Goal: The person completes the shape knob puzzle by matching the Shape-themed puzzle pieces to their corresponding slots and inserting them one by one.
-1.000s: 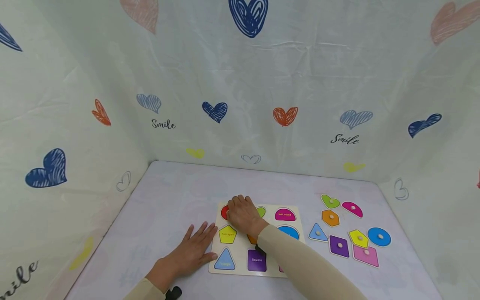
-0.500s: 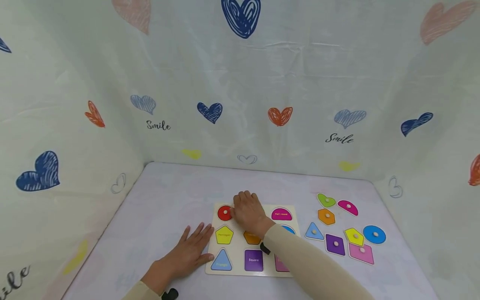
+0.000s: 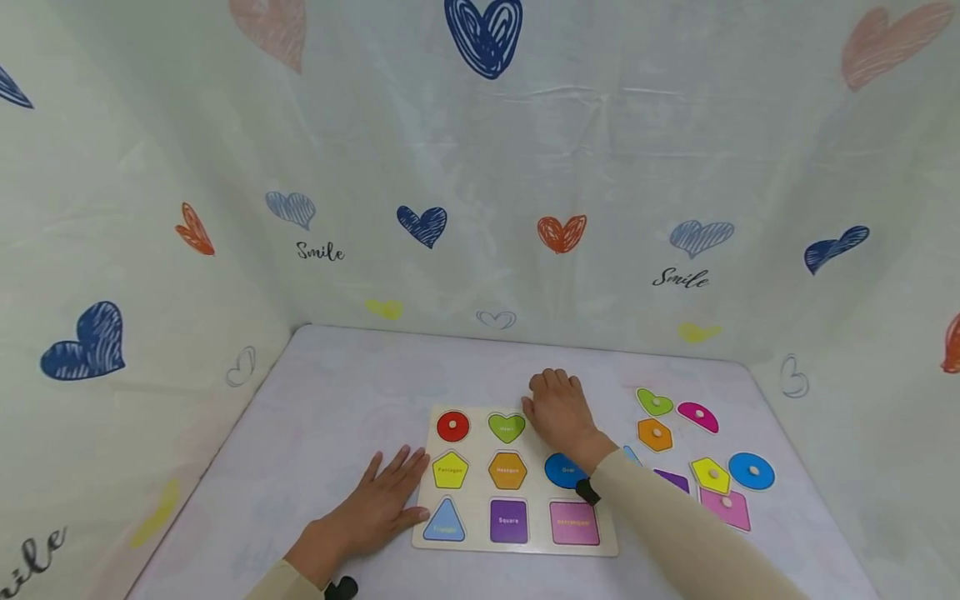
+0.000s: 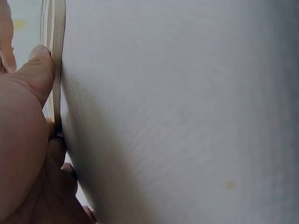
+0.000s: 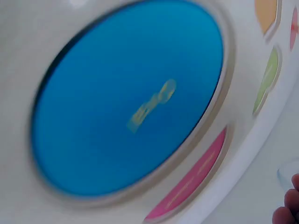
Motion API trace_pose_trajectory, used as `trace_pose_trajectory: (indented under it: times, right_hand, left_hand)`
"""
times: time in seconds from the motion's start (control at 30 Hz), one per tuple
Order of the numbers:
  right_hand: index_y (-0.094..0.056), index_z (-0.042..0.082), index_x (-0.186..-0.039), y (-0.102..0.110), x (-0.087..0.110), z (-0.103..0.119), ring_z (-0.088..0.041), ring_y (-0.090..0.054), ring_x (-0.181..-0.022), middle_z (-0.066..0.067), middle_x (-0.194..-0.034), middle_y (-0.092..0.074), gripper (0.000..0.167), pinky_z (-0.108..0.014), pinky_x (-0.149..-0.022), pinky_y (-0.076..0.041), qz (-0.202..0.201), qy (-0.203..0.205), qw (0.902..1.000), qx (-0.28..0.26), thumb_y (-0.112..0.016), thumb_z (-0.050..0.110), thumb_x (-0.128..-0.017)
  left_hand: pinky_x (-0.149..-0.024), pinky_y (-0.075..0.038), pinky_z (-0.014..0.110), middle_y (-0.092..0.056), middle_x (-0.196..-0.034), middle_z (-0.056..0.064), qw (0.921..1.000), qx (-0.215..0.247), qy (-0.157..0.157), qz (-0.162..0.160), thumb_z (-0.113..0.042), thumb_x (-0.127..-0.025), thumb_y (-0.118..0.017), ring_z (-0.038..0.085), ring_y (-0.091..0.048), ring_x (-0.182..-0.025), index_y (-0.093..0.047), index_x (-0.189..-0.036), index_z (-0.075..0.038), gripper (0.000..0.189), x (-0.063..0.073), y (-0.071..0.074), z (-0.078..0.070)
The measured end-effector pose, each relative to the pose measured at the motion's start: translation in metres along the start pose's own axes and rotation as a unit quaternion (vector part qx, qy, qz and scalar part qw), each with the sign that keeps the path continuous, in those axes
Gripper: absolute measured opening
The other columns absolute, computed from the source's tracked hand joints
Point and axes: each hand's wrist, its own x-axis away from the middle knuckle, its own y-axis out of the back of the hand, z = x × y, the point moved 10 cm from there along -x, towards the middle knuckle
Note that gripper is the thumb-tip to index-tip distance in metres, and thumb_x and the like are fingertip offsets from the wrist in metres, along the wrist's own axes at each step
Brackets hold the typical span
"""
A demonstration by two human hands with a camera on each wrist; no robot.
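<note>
A cream shape puzzle board (image 3: pixel 477 542) lies on the table. The left hand (image 3: pixel 382 504) is spread flat beside the board's left edge, its thumb on the corner near the blue triangle recess (image 3: pixel 445 522); the left wrist view shows the thumb (image 4: pixel 39 70) against the board's edge. A red circle piece (image 3: pixel 453 426) with a knob sits in the top left recess. The right hand (image 3: pixel 564 417) hovers over the board's top right, fingers loosely bent and nothing in them, covering the half-round recess (image 5: pixel 189 179). Below its wrist is the blue oval recess (image 5: pixel 131 98).
Loose knobbed pieces lie right of the board: a green heart (image 3: pixel 655 403), magenta half round (image 3: pixel 698 417), orange hexagon (image 3: pixel 655 435), yellow pentagon (image 3: pixel 709 475), blue oval (image 3: pixel 752 472), pink rectangle (image 3: pixel 727 510) and purple square (image 3: pixel 672 480). The right sleeve partly covers some. A heart-printed curtain (image 3: pixel 480 150) surrounds the table.
The right hand has moved from the red circle at the top left across to the board's top right, uncovering the circle and heart recess. The left hand stays at the board's left edge.
</note>
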Motion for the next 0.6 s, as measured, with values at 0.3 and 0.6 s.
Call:
trace_pose_trajectory:
  times: [0.3,0.6]
  right_hand:
    - [-0.066,0.0,-0.121,0.014,0.021,-0.074,-0.033,-0.059,-0.103,-0.017,-0.113,-0.066,0.038,-0.049,-0.089,-0.055,0.002,-0.056,0.9984,0.004,-0.077,0.028,-0.097]
    - [-0.064,-0.003,-0.122,0.018,0.045,-0.129,-0.04,-0.058,-0.109,-0.022,-0.116,-0.065,0.036,-0.059,-0.097,-0.052,0.012,-0.082,0.9963,0.023,-0.073,0.024,-0.099]
  left_hand:
    - [-0.131,-0.007,0.064,-0.03,-0.174,0.003,1.0,-0.001,0.004,0.0,-0.056,-0.1,-0.063,0.032,-0.016,-0.164,-0.029,-0.167,-0.012,0.087,0.0,0.001,0.0]
    - [-0.131,-0.006,0.064,-0.031,-0.174,0.005,1.0,0.003,0.003,-0.006,-0.055,-0.1,-0.064,0.033,-0.017,-0.164,-0.031,-0.166,-0.01,0.087,0.001,0.004,-0.004]
